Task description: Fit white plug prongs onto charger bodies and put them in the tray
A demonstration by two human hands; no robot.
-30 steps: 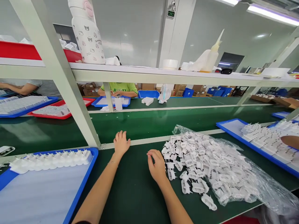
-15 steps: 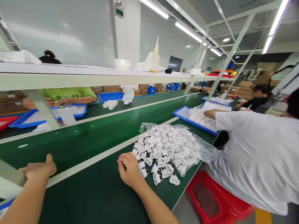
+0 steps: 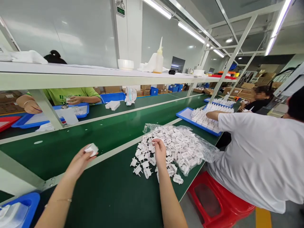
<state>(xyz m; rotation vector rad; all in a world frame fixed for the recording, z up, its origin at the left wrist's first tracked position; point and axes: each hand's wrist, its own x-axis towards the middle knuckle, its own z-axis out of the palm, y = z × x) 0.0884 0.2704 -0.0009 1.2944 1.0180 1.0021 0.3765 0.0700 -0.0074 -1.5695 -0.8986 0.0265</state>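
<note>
My left hand (image 3: 79,160) is raised over the green bench, its fingers closed on a small white plastic part (image 3: 91,148). My right hand (image 3: 159,151) reaches into a heap of white plastic plug parts (image 3: 175,145) that spills from a clear plastic bag (image 3: 204,150). Its fingers are bent down among the parts; what they grip is hidden. A few loose parts (image 3: 140,166) lie just left of that hand.
A blue tray corner (image 3: 22,205) sits at the lower left. A person in a white shirt (image 3: 258,158) sits on a red stool (image 3: 218,202) to my right, beside a blue tray of parts (image 3: 201,118). Another person in green (image 3: 71,95) works across the belt. A shelf (image 3: 95,74) runs overhead.
My left hand has come in from the left edge and now holds a white part. My right hand has moved forward from the bench into the heap.
</note>
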